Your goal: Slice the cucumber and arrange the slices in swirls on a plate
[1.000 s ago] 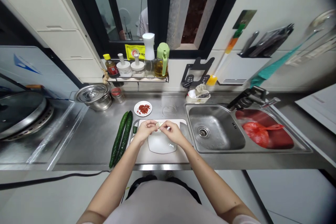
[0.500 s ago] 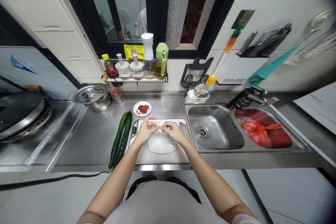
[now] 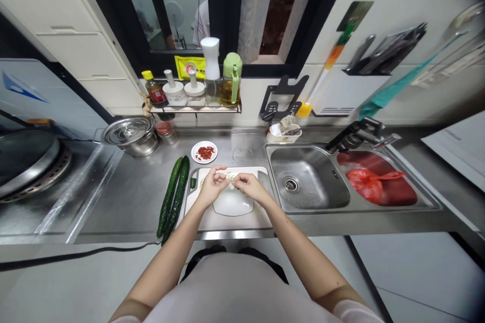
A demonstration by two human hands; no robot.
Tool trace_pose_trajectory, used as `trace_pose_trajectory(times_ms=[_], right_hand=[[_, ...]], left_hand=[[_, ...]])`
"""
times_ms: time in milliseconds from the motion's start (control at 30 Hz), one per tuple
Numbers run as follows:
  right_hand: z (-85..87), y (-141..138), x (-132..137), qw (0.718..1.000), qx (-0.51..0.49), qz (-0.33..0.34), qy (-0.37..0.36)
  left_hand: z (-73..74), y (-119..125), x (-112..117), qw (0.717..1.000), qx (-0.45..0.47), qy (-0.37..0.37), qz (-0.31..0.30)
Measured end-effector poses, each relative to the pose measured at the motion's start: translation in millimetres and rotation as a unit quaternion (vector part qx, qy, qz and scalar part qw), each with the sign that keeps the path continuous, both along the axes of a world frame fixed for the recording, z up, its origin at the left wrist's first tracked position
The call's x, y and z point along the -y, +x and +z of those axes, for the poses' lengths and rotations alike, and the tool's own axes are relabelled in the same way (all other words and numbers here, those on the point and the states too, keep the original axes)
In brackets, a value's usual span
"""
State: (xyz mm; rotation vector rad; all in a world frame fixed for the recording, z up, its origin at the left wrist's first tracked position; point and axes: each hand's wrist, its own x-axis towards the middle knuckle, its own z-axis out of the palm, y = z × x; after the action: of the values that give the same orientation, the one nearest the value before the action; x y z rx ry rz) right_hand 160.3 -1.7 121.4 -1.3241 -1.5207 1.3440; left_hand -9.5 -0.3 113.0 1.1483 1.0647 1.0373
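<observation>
My left hand and my right hand meet over a white cutting board on the steel counter. Both pinch a small pale green-white piece, too small to name, between their fingertips. Under the hands a white plate rests on the board. A small green piece lies at the board's left edge. Left of the board lie two long dark green cucumbers, side by side.
A small dish of chopped red chilli sits behind the board. A lidded steel pot and a stove pan are at the left. The sink lies right, with a red bag in the far basin. A condiment shelf lines the wall.
Both hands stay pinched on the small pale piece, fingers shifting slightly. The view has tilted a little, so everything sits higher in the picture.
</observation>
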Motion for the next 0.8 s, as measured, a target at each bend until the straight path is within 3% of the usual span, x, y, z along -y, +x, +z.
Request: trace_pose_trajectory(times_ms=[267, 500, 633, 800], right_hand=[[-36.9, 9.0, 10.7, 0.993, 0.023, 0.043, -0.108], [-69.5, 5.6, 24.5, 0.972, 0.134, 0.040, -0.190], [-81.8, 1.9, 30.5, 0.961, 0.179, 0.038, -0.205], [-90.3, 1.2, 33.7, 0.951, 0.224, 0.049, -0.207]], left_hand=[[-47.8, 2.0, 8.9, 0.999, -0.016, -0.026, -0.030], [-93.7, 3.9, 22.9, 0.992, -0.111, -0.042, -0.050], [-105.4, 5.8, 28.7, 0.976, -0.205, -0.035, -0.070], [-105.0, 8.7, 31.4, 0.948, -0.301, -0.023, -0.100]])
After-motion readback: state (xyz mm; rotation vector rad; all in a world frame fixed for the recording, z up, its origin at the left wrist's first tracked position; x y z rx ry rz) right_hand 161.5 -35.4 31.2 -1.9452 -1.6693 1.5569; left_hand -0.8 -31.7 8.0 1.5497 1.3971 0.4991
